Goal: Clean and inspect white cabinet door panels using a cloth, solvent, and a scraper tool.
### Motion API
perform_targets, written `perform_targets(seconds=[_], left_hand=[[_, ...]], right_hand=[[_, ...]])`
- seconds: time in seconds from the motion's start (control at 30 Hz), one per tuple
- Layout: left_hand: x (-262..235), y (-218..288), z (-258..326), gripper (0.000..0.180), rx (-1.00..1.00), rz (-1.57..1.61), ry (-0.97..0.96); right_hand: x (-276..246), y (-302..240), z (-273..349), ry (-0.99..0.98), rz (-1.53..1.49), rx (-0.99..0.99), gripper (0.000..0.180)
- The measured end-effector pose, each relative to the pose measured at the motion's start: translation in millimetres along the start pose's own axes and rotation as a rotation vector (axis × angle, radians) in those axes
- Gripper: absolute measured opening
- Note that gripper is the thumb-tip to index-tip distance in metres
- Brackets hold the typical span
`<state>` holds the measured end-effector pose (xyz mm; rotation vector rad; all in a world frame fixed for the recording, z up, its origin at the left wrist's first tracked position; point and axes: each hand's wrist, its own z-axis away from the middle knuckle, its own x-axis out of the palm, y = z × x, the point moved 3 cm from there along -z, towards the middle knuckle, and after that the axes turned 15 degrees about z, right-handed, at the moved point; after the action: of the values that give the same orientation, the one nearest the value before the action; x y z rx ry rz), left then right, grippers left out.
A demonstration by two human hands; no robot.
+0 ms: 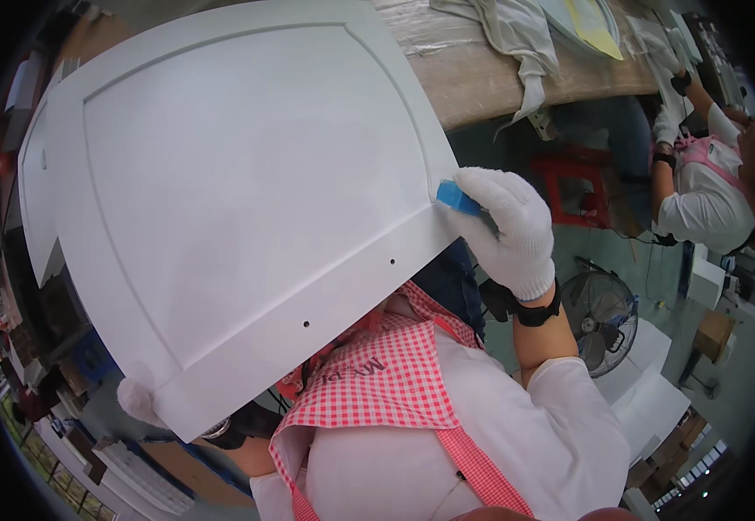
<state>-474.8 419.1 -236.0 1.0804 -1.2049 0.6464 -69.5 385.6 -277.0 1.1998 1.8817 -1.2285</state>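
Observation:
A large white framed panel, like a cabinet door, is tilted in front of me and takes up much of the view. Two small dark holes show in its near rail. My right hand, in a white knit glove, pinches a small blue block against the panel's right edge, close to the near right corner of the recess. At the near left corner, part of my gloved left hand wraps over the panel's edge; the rest of that hand is hidden behind the panel.
Beyond the panel stands a wooden workbench with white cloth and plastic film on it. At the right, a co-worker in white gloves works at the bench. A red stool and a floor fan stand to my right.

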Motion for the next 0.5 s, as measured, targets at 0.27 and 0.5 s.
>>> perform_targets(seconds=[0.27,0.5], left_hand=[[-14.3,8.9,8.9,0.066,0.014,0.054,0.020],[1.9,2.7,2.3,0.066,-0.199,0.264,0.074]], right_hand=[[4.8,6.1,-12.9,0.028,0.070,0.009,0.040],[12.3,3.6,-12.5,-0.001,0.032,-0.042,0.042]])
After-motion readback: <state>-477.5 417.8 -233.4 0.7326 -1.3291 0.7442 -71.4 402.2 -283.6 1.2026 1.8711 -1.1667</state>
